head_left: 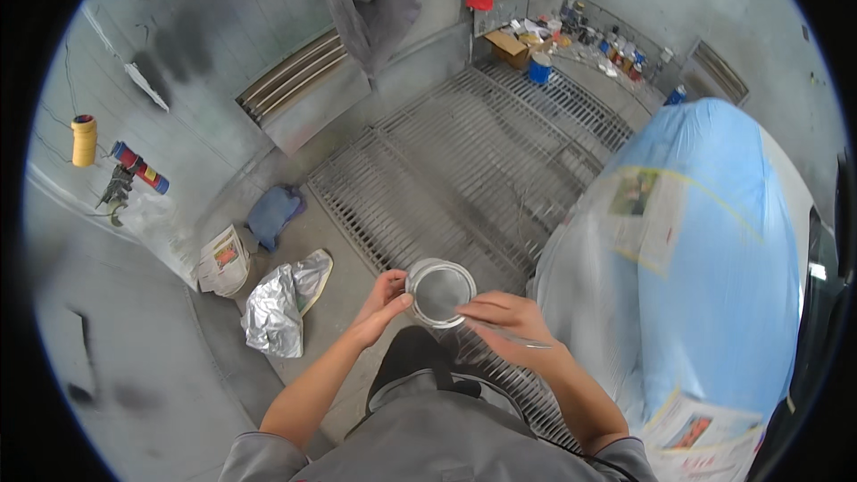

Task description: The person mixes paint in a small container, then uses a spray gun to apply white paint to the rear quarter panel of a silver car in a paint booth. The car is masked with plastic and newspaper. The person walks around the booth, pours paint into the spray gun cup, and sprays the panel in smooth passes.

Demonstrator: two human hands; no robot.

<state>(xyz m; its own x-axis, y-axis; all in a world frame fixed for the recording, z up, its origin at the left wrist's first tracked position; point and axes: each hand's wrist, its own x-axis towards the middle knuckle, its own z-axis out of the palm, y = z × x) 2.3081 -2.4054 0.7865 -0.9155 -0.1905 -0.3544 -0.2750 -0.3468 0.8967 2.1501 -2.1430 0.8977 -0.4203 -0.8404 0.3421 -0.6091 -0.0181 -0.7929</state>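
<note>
My left hand point(384, 308) grips a round can point(420, 272) by its side. My right hand point(504, 319) pinches what looks like a thin stick point(533, 344) beside its rim.

We note lettering chiefly on printed paper. On the newspaper sheet point(721, 433) at lower right, we see large red characters beneath a colour photograph. Finer print, too small for us to read, covers the second newspaper sheet point(661, 223) on the blue plastic cover point(728, 303) and the crumpled newspaper point(214, 272) at left. We cannot read the red-and-blue tube's point(141, 167) label.
</note>
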